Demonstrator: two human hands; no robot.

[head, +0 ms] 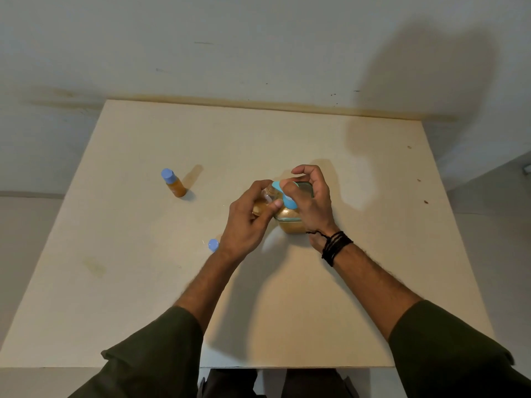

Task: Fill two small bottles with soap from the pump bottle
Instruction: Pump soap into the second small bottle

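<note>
A clear pump bottle [291, 222] with amber soap and a light blue pump head [283, 193] stands mid-table. My right hand [309, 202] rests over it, thumb pressing on the pump head. My left hand [247, 219] grips an uncapped small bottle [265, 201], part-filled with amber soap, its mouth held under the pump's spout. Another small bottle [173, 183], full of amber soap and closed with a blue cap, stands to the left. A loose blue cap [213, 245] lies on the table beside my left wrist.
The pale wooden table [143, 282] abuts a white wall at its far edge. My dark sleeves cross the near edge. A faint stain marks the table at front left.
</note>
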